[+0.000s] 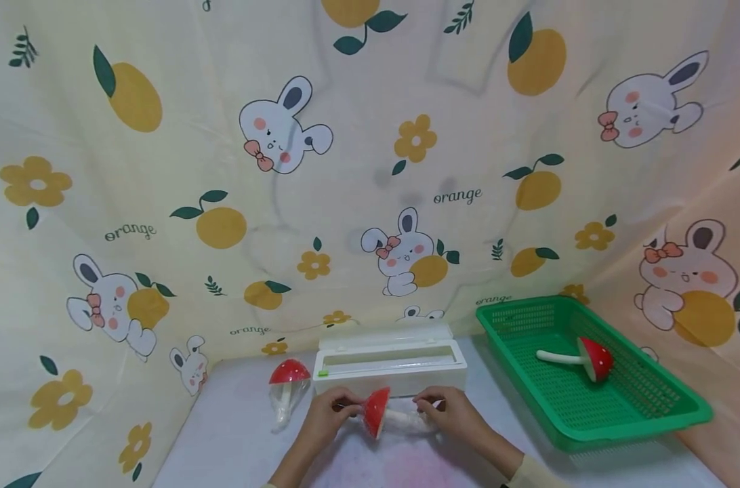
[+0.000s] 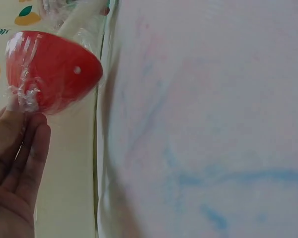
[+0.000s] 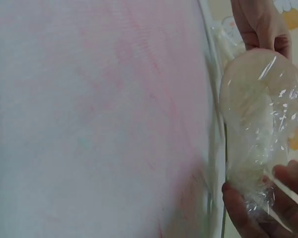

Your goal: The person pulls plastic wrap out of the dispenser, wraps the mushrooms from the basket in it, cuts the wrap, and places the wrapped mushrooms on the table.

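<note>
A red-capped toy mushroom [image 1: 377, 412] wrapped in clear cling film lies sideways between my hands, its cap to the left. My left hand [image 1: 329, 415] pinches the film at the cap's top; in the left wrist view its fingers [image 2: 37, 153] meet the crumpled film below the red cap [image 2: 54, 72]. With thumb and fingers, my right hand [image 1: 458, 415] grips the gathered film at the stem end. The right wrist view shows the pale underside [image 3: 260, 79] through the film, with my right hand [image 3: 283, 208] at the bunched end.
Behind my hands stands a white cling film dispenser [image 1: 391, 379], its lid raised. Another wrapped mushroom [image 1: 289, 379] lies to its left. On the right, a green basket [image 1: 626, 427] holds an unwrapped mushroom [image 1: 597, 359]. A patterned curtain [image 1: 358, 271] hangs behind the table [image 1: 223, 434].
</note>
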`<state>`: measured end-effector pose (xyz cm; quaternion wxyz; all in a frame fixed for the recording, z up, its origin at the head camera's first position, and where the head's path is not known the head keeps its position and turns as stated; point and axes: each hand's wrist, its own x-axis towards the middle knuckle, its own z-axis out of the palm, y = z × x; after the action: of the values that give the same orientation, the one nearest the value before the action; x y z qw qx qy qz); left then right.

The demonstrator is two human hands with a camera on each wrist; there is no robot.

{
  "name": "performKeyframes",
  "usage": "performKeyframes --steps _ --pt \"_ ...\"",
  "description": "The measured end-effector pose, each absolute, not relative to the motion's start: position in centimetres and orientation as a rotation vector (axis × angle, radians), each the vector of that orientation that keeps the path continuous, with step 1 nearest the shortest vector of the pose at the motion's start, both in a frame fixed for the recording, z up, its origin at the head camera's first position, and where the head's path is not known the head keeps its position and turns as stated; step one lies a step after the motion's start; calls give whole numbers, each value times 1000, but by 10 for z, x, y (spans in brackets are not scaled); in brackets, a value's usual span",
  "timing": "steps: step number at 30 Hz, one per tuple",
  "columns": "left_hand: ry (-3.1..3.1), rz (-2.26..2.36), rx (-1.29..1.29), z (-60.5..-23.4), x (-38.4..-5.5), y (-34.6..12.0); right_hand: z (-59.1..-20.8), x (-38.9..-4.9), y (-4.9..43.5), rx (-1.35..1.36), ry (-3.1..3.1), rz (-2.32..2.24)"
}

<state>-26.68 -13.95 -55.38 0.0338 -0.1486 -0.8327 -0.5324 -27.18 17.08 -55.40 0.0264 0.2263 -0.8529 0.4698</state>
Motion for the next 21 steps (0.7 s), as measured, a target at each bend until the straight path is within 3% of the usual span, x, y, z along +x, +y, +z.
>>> performKeyframes --steps 11,21 --pt "-2509 -1592 -322 -555 -267 -140 -557 -266 176 1138 -2372 1398" --pt "-2407 -1769 -312 -560 -267 -134 -559 -267 166 1159 -2234 1125"
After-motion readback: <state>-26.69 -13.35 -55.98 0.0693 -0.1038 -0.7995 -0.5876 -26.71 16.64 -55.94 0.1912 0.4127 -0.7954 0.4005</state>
